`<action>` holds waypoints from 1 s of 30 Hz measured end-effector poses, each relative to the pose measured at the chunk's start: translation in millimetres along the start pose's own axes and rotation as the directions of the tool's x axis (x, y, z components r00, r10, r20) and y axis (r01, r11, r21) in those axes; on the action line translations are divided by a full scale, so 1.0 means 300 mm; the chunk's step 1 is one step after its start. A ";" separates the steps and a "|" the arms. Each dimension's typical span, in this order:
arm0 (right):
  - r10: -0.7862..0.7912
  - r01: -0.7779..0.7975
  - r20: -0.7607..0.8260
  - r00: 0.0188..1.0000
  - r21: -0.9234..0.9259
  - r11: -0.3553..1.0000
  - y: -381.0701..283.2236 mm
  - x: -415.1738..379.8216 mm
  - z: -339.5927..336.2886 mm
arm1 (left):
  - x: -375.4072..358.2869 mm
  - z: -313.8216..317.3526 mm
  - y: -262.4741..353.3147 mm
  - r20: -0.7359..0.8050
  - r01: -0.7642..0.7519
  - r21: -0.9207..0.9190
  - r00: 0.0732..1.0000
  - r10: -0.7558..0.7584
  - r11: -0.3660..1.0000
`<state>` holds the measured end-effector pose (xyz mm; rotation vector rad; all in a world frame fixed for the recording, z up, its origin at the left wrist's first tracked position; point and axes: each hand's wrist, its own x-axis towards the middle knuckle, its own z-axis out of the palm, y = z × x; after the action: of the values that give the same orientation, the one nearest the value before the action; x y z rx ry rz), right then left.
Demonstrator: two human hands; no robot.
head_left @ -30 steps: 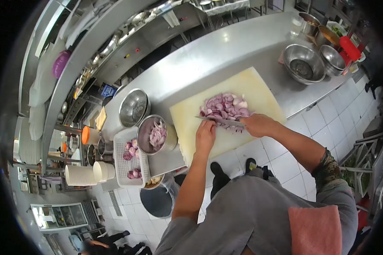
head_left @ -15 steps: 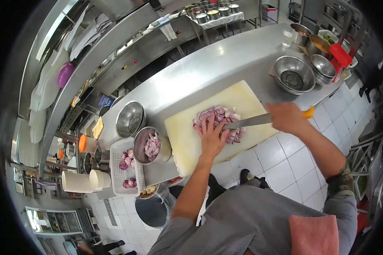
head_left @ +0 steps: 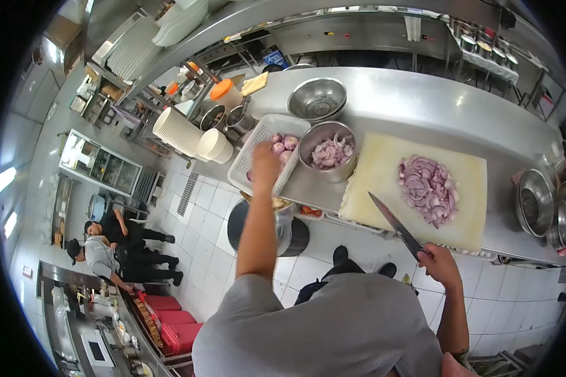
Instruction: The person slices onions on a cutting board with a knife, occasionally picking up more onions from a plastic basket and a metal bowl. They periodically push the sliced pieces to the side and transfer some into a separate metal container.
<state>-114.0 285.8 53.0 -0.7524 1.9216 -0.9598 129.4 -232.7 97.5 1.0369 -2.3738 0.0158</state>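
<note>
Sliced purple-and-white onions [head_left: 427, 190] lie in a loose heap on the right part of a pale yellow rectangular cutting board [head_left: 374, 179], which rests flat on the stainless-steel surface [head_left: 383, 88]. The right hand [head_left: 439, 265] is closed around the handle of a long steel-bladed knife [head_left: 396, 225], just off the near edge of the board. The blade slants forward and to the left over that edge, its tip apart from the heap; whether it touches the board I cannot tell.

Well to the left, the left hand [head_left: 266, 163] reaches over a white perforated plastic basket [head_left: 240, 164], right beside the whole purple-skinned onions [head_left: 285, 146] in it. The fingers are blurred, so I cannot tell how wide they are or whether they grip one.

Between basket and board stands a deep round steel pot [head_left: 341, 173] with more onion slices [head_left: 331, 151] inside. Behind it sit nested shallow steel bowls [head_left: 341, 94], and other round steel bowls [head_left: 536, 201] stand beyond the board's right side. Past the basket are stacked white tubs [head_left: 179, 132] and an orange-lidded container [head_left: 226, 93], with a folded yellow cloth [head_left: 255, 83] near the lid.
</note>
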 end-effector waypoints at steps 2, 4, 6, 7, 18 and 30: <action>0.002 -0.002 -0.005 1.000 0.039 0.999 -0.020 0.032 0.037 | -0.034 0.000 -0.248 0.351 0.239 0.298 0.873 -0.339 0.924; -0.018 0.017 0.043 0.999 0.004 1.000 -0.041 0.064 0.048 | -0.030 0.084 -0.404 0.606 0.047 0.391 0.738 -0.296 0.919; 0.042 -0.036 0.100 0.994 -0.064 0.997 -0.129 0.059 0.049 | -0.035 0.141 -0.494 0.720 -0.249 0.372 0.685 -0.109 0.894; 0.010 0.000 0.101 0.995 -0.094 0.996 -0.125 0.084 0.056 | -0.031 0.175 -0.529 0.748 -0.369 0.345 0.664 -0.015 0.863; 0.074 -0.065 0.084 0.994 -0.113 0.992 -0.101 0.150 0.060 | 0.015 -0.085 -0.262 0.214 -0.016 -0.272 0.974 0.077 0.962; -0.164 0.072 -0.147 0.975 -0.490 0.869 -0.092 0.020 0.000 | -0.423 0.200 0.744 0.235 -0.277 -0.600 0.836 0.496 0.750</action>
<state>-112.9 266.7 73.8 -1.1114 2.3413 -0.6346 18.9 -3.0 29.3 0.2547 -2.6546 -0.7366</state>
